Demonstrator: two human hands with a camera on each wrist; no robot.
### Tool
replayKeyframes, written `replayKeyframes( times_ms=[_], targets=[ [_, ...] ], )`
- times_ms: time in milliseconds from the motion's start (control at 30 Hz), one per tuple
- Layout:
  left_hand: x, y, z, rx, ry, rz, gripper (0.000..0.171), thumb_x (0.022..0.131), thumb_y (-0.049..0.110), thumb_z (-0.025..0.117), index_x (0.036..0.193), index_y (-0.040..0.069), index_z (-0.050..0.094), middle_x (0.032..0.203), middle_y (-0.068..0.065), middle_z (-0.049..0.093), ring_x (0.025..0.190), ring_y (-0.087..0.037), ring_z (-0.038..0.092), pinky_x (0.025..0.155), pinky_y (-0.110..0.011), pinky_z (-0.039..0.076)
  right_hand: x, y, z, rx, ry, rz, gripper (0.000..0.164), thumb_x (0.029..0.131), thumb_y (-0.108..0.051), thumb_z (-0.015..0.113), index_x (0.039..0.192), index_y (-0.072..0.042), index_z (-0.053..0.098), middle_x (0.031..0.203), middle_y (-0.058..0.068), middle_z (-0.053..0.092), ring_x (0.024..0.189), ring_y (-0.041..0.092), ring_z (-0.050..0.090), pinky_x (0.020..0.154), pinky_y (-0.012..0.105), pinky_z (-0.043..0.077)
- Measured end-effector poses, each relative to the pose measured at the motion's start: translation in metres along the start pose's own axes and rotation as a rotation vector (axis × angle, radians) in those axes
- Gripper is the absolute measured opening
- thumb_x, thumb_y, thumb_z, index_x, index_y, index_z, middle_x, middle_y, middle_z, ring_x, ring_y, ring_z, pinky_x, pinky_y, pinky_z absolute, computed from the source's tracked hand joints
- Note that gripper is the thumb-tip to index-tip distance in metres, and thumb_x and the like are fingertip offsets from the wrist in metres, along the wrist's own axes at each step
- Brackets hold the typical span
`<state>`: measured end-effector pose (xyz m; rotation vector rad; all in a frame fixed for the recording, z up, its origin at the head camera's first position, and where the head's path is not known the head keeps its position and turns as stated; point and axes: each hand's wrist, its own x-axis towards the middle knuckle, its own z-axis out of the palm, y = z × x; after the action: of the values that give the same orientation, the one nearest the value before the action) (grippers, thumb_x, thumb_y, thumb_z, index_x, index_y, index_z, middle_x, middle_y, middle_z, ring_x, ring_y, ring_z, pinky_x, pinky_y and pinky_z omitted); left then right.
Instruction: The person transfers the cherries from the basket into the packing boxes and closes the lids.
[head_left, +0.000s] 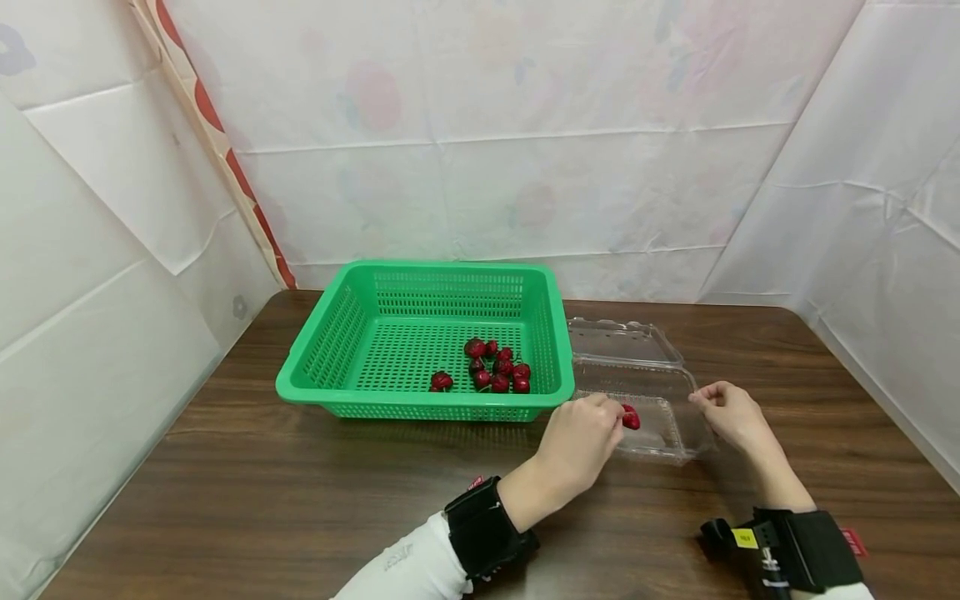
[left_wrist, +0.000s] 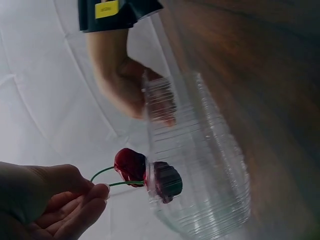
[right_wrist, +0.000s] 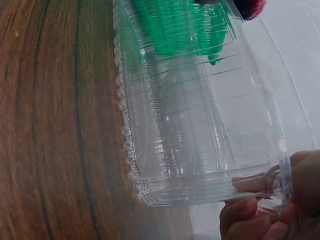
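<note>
My left hand (head_left: 581,442) pinches two red cherries (left_wrist: 131,167) by their green stems, thumb against fingertips. In the left wrist view the cherries hang at the rim of a clear plastic clamshell box (left_wrist: 205,165), one of them seen through its wall. The box lies with its lid (head_left: 622,340) folded back, beside the green basket. My right hand (head_left: 731,412) grips the right rim of the box between thumb and fingers, as the right wrist view also shows. Several more cherries (head_left: 500,382) lie in the basket's right half.
The green plastic basket (head_left: 427,398) stands to the left of the box on a dark wood table (head_left: 360,500). White patterned sheets (head_left: 480,192) hang behind the table and along both sides.
</note>
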<state>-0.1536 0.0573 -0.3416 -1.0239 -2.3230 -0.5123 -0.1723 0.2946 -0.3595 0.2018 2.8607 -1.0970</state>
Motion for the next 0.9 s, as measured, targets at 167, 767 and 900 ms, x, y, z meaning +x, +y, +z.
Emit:
replayKeyframes(
  times_ms=[167,767,900],
  targets=[
    [-0.001,0.001,0.007,0.087,-0.048,0.019,0.01,0.077,0.009,0.064,0.067,0.012,0.063,0.064,0.004,0.055,0.055,-0.006,0.054,0.047,-0.014,0.041,0.0,0.0,0.0,0.006,-0.005,0.006,0.036,0.094,-0.025,0.042,0.1,0.011,0.044,0.061,0.003,0.047,0.051,0.016,0.044,0.049,0.032,0.037],
    [0.005,0.004,0.024,0.205,-0.213,0.018,0.023,0.076,0.003,0.063,0.061,0.02,0.065,0.063,0.006,0.055,0.056,-0.006,0.055,0.045,-0.019,0.043,-0.001,0.0,0.001,0.013,0.001,0.004,0.035,0.094,-0.024,0.041,0.1,0.011,0.043,0.06,0.003,0.045,0.05,0.016,0.043,0.048,0.032,0.037],
    [0.006,0.007,0.025,0.224,-0.242,0.011,0.023,0.075,0.002,0.063,0.059,0.019,0.062,0.061,0.006,0.055,0.054,-0.007,0.055,0.044,-0.021,0.043,-0.001,0.0,0.001,0.007,0.003,0.006,0.035,0.094,-0.024,0.042,0.099,0.01,0.044,0.062,0.005,0.047,0.05,0.016,0.044,0.048,0.032,0.037]
  ],
)
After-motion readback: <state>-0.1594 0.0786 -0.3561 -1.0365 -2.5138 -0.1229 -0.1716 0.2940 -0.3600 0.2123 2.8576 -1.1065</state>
